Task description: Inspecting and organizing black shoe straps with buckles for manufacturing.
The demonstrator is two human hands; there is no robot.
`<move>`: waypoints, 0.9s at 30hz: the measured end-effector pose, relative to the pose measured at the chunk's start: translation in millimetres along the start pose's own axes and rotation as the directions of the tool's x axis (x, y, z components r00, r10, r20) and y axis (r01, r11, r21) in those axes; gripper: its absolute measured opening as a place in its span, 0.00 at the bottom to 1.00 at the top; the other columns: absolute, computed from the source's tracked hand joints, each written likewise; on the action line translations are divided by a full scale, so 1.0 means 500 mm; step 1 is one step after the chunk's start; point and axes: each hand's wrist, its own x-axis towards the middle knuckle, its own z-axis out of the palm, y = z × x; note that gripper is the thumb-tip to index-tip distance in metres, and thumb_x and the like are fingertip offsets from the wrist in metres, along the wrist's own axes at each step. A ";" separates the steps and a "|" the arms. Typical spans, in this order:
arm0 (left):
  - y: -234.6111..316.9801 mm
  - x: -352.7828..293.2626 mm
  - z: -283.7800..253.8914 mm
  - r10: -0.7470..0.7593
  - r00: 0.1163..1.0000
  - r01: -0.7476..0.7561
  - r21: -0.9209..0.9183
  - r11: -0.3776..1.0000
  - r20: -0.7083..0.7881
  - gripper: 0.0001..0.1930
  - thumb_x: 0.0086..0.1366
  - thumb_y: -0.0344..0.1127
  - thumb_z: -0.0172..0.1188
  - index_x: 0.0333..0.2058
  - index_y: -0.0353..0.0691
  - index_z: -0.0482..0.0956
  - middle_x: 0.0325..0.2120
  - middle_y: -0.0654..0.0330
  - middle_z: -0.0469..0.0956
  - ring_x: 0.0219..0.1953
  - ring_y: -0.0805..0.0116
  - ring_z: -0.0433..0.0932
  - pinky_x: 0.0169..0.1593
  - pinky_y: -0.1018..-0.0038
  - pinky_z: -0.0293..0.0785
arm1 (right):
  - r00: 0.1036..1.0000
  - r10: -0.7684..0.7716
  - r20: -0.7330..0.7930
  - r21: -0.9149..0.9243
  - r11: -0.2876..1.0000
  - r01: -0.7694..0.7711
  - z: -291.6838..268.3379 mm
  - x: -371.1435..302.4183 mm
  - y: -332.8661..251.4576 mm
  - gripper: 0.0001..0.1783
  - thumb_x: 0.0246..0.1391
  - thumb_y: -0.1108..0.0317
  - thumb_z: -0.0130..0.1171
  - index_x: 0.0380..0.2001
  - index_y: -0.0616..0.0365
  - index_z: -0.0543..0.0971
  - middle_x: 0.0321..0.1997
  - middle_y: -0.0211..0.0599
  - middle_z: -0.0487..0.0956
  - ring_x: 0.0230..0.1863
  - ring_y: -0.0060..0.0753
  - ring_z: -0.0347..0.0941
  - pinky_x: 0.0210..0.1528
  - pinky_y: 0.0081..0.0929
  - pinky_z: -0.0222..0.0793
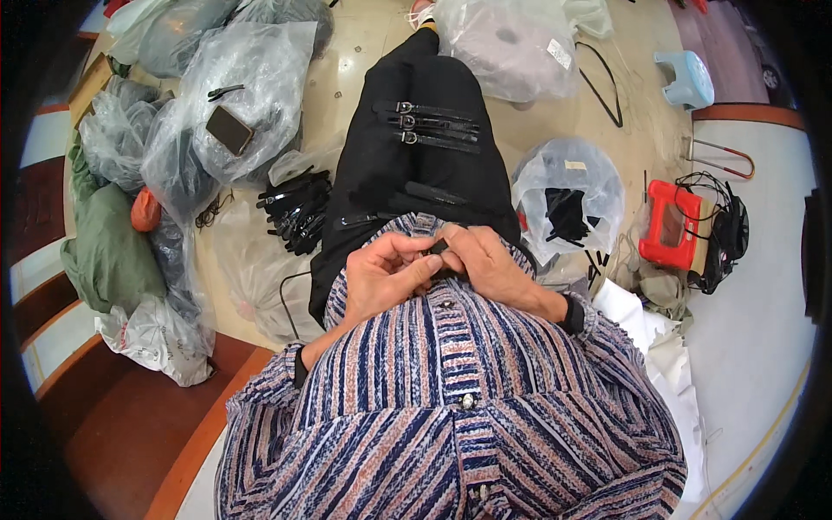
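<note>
Over the black-trousered lap (416,165), left hand (386,277) and right hand (490,264) pinch a small black strap piece (438,248) between closed fingertips

Mostly buried between the fingers of the left hand (386,276) and right hand (485,264): a small black piece (439,248), perhaps a strap end, too small to tell. Hazy through the clear plastic bag (568,195): black contents. Cut off at the top edge: a foot.
</note>
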 end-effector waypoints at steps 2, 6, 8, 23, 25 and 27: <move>-0.001 0.000 0.000 -0.007 1.000 0.008 -0.040 0.999 0.016 0.09 0.53 0.23 0.59 0.35 0.31 0.74 0.22 0.61 0.76 0.21 0.82 0.71 0.24 0.87 0.68 | 0.999 0.036 0.022 0.116 0.993 -0.038 0.000 0.002 0.013 0.25 0.59 0.58 0.36 0.10 0.60 0.61 0.12 0.25 0.59 0.18 0.17 0.51 0.22 0.21 0.51; -0.004 0.007 -0.005 0.032 0.997 -0.018 -0.173 0.985 0.075 0.09 0.55 0.23 0.56 0.37 0.31 0.73 0.25 0.59 0.76 0.24 0.79 0.73 0.28 0.84 0.70 | 0.997 -0.025 0.069 0.235 0.972 0.008 -0.007 0.014 0.032 0.25 0.59 0.59 0.34 0.10 0.59 0.60 0.12 0.25 0.59 0.18 0.18 0.50 0.22 0.21 0.50; -0.005 0.012 -0.010 0.031 0.995 -0.014 -0.179 0.984 0.095 0.09 0.56 0.24 0.55 0.37 0.31 0.73 0.27 0.58 0.76 0.25 0.78 0.73 0.29 0.83 0.71 | 0.994 -0.021 0.104 0.196 0.981 0.001 -0.012 0.018 0.031 0.25 0.59 0.58 0.34 0.10 0.59 0.60 0.12 0.25 0.59 0.18 0.18 0.51 0.22 0.22 0.50; -0.009 0.024 -0.026 -0.153 0.985 0.168 -0.242 0.956 0.080 0.06 0.57 0.25 0.54 0.34 0.30 0.74 0.25 0.55 0.76 0.24 0.72 0.76 0.30 0.79 0.75 | 0.990 -0.058 0.130 -0.031 0.998 0.063 -0.011 0.019 0.013 0.27 0.59 0.57 0.32 0.09 0.60 0.60 0.10 0.28 0.59 0.16 0.20 0.51 0.20 0.24 0.50; -0.007 0.025 -0.026 -0.154 0.984 0.171 -0.240 0.955 0.089 0.07 0.57 0.25 0.55 0.34 0.31 0.74 0.25 0.55 0.76 0.24 0.72 0.76 0.30 0.79 0.75 | 0.990 -0.059 0.128 -0.032 0.998 0.063 -0.011 0.019 0.014 0.27 0.59 0.57 0.32 0.09 0.60 0.60 0.10 0.28 0.59 0.16 0.20 0.51 0.20 0.24 0.50; -0.008 0.025 -0.028 -0.156 0.983 0.176 -0.239 0.955 0.097 0.07 0.57 0.25 0.55 0.34 0.31 0.74 0.25 0.55 0.76 0.24 0.72 0.76 0.30 0.79 0.75 | 0.989 -0.083 0.118 -0.040 0.995 0.089 -0.011 0.018 0.013 0.27 0.59 0.57 0.33 0.09 0.60 0.61 0.10 0.28 0.59 0.15 0.20 0.51 0.20 0.24 0.50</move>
